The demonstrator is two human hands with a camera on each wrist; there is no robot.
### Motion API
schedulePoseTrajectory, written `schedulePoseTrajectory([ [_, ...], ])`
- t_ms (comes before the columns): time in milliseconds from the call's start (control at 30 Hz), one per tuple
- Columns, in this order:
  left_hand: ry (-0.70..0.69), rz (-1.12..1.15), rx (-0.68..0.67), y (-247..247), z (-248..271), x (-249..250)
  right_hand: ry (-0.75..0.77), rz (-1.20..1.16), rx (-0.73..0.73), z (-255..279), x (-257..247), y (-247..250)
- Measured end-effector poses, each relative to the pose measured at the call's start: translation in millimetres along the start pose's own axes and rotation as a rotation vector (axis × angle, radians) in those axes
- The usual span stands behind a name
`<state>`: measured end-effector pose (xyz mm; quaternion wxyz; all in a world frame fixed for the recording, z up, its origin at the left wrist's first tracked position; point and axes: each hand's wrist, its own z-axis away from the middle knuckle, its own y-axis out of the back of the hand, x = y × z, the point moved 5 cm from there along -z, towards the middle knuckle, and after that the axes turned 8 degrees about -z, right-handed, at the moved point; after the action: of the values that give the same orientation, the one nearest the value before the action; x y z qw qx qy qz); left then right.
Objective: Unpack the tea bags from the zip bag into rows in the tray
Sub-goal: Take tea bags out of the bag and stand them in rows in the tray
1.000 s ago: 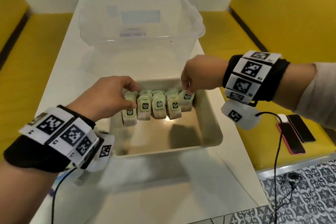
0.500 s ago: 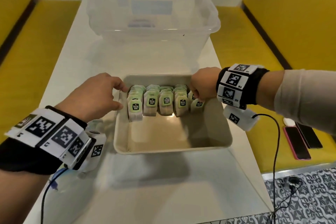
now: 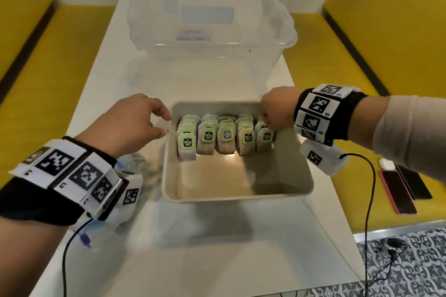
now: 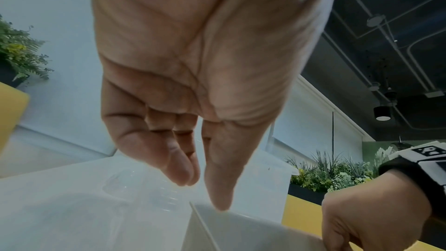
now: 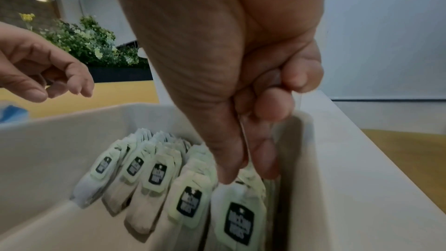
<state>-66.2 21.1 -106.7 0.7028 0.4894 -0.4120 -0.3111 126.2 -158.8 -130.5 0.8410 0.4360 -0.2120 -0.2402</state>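
Observation:
A beige tray point(image 3: 236, 196) sits on the white table, with green-tagged tea bags point(image 3: 226, 135) standing in several rows at its far end. My right hand point(image 3: 265, 123) is at the tray's far right corner. In the right wrist view its thumb and fingers point(image 5: 263, 159) pinch the top of the rightmost tea bags point(image 5: 236, 222). My left hand point(image 3: 166, 125) hovers by the tray's left rim, its fingers point(image 4: 183, 175) relaxed and holding nothing. The crumpled clear zip bag point(image 3: 135, 164) lies on the table under my left wrist.
A large clear plastic bin point(image 3: 210, 38) stands just behind the tray. Yellow benches flank the table. Two phones point(image 3: 398, 190) lie on the right bench, and a black cable point(image 3: 369, 200) hangs from my right wrist.
My left hand has let go of the leftmost tea bags and drawn back to the tray's left rim. My right hand has moved right and down onto the rightmost row.

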Motion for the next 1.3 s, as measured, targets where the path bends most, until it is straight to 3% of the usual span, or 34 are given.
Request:
schedulePoseTrajectory([
  [167, 0.005, -0.033, 0.068, 19, 13, -21, 0.043, -0.134, 0.166, 29, -19, 37],
  [367, 0.052, -0.062, 0.047, 36, 46, -65, 0.21, -0.468, 0.407, 81, -98, 74],
  [533, 0.064, -0.044, 0.005, 25, 77, -91, 0.356, -0.623, 0.399, 101, -192, 61],
  [667, 0.059, -0.075, -0.06, -1, 91, -103, 0.449, -0.588, 0.342, 91, -265, 27],
  [833, 0.076, -0.092, -0.094, -24, 103, -108, 0.307, -0.406, 0.247, 76, -295, -11],
  [967, 0.061, -0.002, -0.079, -24, 108, -110, 0.189, -0.409, 0.341, 76, -292, -11],
  [1100, 0.027, 0.079, -0.061, -20, 111, -104, 0.206, -0.43, 0.418, 67, -313, -3],
  [1300, 0.0, 0.086, -0.05, -16, 115, -101, 0.194, -0.39, 0.388, 43, -323, -3],
])
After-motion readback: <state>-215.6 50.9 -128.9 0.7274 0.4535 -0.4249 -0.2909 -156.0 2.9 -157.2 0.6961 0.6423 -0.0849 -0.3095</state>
